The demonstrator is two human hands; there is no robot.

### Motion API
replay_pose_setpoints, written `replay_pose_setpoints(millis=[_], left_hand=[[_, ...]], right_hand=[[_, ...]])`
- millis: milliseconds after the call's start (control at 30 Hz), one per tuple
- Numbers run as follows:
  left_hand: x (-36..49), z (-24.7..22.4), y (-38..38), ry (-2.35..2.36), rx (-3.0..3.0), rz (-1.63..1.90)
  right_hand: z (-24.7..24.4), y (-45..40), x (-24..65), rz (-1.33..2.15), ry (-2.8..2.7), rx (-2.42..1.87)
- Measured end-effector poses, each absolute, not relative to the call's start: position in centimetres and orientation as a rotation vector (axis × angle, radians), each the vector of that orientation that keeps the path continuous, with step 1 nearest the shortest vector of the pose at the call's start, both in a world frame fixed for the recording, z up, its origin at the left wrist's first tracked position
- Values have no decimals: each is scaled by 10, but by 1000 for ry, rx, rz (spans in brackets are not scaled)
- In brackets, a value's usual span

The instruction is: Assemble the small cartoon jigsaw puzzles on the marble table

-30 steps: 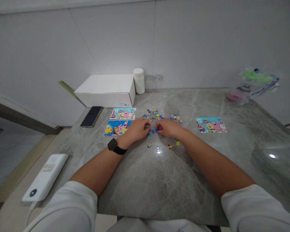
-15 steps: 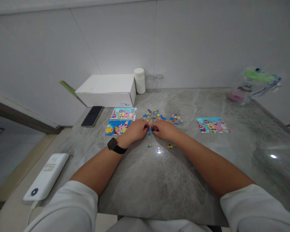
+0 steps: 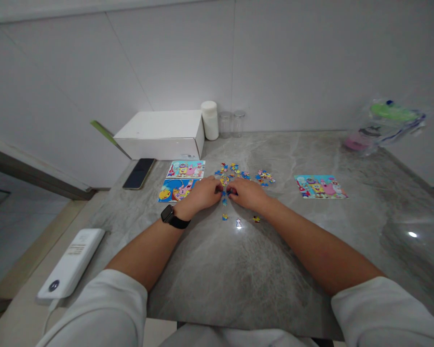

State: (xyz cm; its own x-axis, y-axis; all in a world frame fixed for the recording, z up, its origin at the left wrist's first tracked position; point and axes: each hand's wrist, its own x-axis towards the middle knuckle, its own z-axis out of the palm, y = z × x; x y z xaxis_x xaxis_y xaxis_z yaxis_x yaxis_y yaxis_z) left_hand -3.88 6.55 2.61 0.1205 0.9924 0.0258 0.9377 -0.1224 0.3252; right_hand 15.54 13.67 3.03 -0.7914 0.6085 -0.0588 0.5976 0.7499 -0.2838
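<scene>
Small colourful puzzle pieces point(image 3: 265, 177) lie in a loose pile at the table's middle, just beyond the hands. My left hand point(image 3: 209, 192) has its fingertips pinched together at the pile's near edge. Opposite it and nearly touching, my right hand point(image 3: 244, 192) is closed too, with a small dark blue bit at its fingertips. What each pinch holds is too small to name. A light blue piece point(image 3: 224, 202) lies just below the fingertips. Nearer me are a yellow-blue piece point(image 3: 225, 217), a whitish piece point(image 3: 238, 222) and a yellow piece point(image 3: 256, 219).
Picture cards point(image 3: 186, 169) lie at left, another card point(image 3: 321, 187) at right. Behind stand a white box point(image 3: 161, 135), a white bottle point(image 3: 210, 121) and clear jars point(image 3: 238, 124). A phone point(image 3: 139, 173), a power bank point(image 3: 71, 262) and a plastic bag point(image 3: 383, 127) lie farther out.
The whole view has shifted very slightly. Both hands stay at the same spot by the pile, and the puzzle pieces lie as before.
</scene>
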Motion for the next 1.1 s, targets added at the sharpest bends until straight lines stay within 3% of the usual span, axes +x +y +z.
replay_pose_setpoints(millis=[1100], left_hand=[[-16, 21, 59, 2119, 2135, 367]], right_hand=[[31, 138, 153, 439, -2922, -987]])
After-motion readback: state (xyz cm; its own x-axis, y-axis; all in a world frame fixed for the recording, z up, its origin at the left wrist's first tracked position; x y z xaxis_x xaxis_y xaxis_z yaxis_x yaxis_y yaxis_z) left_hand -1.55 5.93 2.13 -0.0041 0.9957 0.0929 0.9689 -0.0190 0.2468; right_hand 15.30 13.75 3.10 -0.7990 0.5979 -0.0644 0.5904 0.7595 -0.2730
